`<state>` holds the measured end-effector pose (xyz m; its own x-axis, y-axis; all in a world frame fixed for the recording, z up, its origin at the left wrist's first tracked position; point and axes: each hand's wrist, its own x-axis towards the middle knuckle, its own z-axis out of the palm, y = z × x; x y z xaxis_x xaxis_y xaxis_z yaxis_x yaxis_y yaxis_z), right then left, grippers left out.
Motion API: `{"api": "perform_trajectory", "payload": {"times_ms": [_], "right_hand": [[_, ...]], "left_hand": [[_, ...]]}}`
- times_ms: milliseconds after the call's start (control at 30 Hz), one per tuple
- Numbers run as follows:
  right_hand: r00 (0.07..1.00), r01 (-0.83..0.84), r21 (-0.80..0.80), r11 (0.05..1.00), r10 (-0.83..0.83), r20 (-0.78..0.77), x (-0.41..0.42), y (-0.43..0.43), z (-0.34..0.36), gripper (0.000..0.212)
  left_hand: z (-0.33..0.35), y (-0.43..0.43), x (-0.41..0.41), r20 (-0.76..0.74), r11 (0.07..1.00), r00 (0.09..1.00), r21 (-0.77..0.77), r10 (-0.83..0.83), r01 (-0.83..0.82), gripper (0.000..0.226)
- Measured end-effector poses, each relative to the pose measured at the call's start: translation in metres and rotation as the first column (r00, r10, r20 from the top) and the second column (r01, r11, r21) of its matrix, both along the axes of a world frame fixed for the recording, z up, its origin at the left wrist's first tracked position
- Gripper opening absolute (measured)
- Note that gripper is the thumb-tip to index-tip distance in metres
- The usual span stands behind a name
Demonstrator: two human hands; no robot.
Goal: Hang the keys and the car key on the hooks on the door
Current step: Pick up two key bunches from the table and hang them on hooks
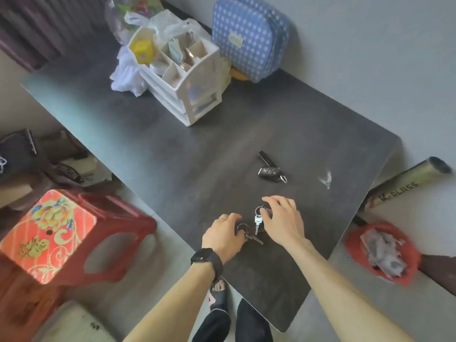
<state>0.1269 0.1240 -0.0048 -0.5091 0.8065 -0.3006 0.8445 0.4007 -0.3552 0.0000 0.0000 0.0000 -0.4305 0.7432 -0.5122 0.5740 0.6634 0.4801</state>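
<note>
both hands on two key bunches at the near edge of a dark table

the left hand curls its fingers onto a ring of dark keys; the right hand pinches the ring of a silver key bunch, both bunches lying on the table. whether either is lifted cannot be told. the car key lies apart, farther in.

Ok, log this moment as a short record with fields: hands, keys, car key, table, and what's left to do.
left hand: on the ring end of the keys
right hand: fingers on the other end of the keys
grip: cannot tell if closed
car key: untouched, farther along the table
door hooks: not in view
left to do: lift both, hang them
</note>
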Motion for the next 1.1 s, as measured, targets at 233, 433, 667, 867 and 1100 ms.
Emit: {"api": "perform_trajectory", "payload": {"times_ms": [233, 433, 667, 867, 1100], "right_hand": [[0.980, -0.131, 0.054, 0.990, 0.121, 0.157, -0.012, 0.014, -0.010, 0.021], [0.933, -0.263, 0.107, 0.959, 0.225, 0.282, -0.015, 0.012, -0.004, 0.021], [0.839, -0.453, 0.122, 0.883, 0.376, 0.393, -0.003, 0.007, 0.002, 0.031], [0.883, -0.363, 0.077, 0.929, 0.317, 0.346, 0.029, 0.001, -0.003, 0.040], [0.989, -0.141, 0.099, 0.985, 0.136, 0.062, 0.070, -0.015, 0.017, 0.013]], "left_hand": [[-0.012, 0.010, 0.002, -0.086, 1.000, 0.996, -0.019, -0.005, 0.003, 0.023], [-0.014, 0.011, -0.003, -0.088, 1.000, 0.996, -0.010, -0.017, 0.016, 0.018], [-0.009, 0.009, -0.007, 0.004, 1.000, 1.000, -0.006, -0.026, 0.026, 0.010], [0.007, 0.014, -0.010, -0.018, 0.997, 0.997, 0.034, -0.072, 0.073, 0.009], [0.034, 0.023, -0.011, -0.124, 0.978, 0.979, 0.115, -0.161, 0.175, 0.009]]}}
